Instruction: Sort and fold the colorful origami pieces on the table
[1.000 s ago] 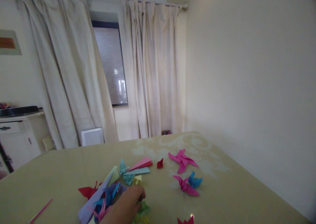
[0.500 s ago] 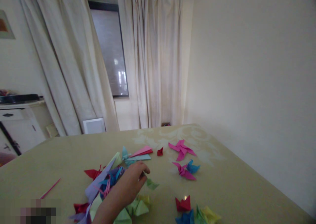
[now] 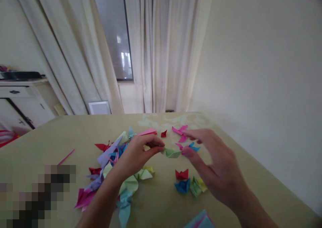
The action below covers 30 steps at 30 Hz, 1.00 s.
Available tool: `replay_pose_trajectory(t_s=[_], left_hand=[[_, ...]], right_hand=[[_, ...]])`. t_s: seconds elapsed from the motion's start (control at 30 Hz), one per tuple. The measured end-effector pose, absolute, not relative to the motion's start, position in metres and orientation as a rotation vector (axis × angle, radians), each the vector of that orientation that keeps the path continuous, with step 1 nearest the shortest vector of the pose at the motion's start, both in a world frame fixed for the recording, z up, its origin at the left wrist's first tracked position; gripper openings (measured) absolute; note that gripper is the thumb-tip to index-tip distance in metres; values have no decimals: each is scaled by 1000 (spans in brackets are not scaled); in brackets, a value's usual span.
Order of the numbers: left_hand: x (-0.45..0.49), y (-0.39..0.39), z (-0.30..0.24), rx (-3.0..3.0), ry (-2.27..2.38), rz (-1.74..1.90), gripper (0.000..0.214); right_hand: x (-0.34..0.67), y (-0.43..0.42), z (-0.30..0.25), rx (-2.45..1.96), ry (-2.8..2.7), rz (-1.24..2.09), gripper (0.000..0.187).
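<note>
A small light green origami piece (image 3: 172, 153), boat-like in outline, is held above the table by its left end. My left hand (image 3: 141, 154) pinches it between thumb and fingertips. At its other end is my right hand (image 3: 213, 164), with thumb and index finger spread apart. The right thumb tip is at the piece's right end; whether it touches I cannot tell. Behind the right fingers lie a pink paper pinwheel (image 3: 179, 131) and a blue folded paper (image 3: 195, 147). Below the hands sit a red folded paper (image 3: 181, 174), a blue one (image 3: 182, 186) and a green one (image 3: 195, 186).
A heap of origami, with a lilac folded strip (image 3: 108, 156) and a red crane (image 3: 102, 147), lies left of and under my left forearm. Further left is a thin pink stick (image 3: 66, 156). A small red piece (image 3: 163, 133) lies toward the back. Wall (image 3: 264, 87) borders the table's right side.
My left hand has moved right and now holds the light green origami piece up off the table. My right hand has come into view from the right. The view has tilted downward.
</note>
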<state>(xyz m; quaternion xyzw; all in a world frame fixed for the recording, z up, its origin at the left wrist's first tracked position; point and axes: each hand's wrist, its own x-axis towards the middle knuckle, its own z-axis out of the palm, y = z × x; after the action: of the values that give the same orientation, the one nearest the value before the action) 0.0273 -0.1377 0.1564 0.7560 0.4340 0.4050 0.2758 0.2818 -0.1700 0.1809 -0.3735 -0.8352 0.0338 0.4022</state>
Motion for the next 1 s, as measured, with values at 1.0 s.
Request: replay_pose_trajectory(t_s=[1.0], left_hand=[[18,-109,94,2346,1515,260,16]], right_hand=[[291,-89,104,-1588,-2849,595,2]])
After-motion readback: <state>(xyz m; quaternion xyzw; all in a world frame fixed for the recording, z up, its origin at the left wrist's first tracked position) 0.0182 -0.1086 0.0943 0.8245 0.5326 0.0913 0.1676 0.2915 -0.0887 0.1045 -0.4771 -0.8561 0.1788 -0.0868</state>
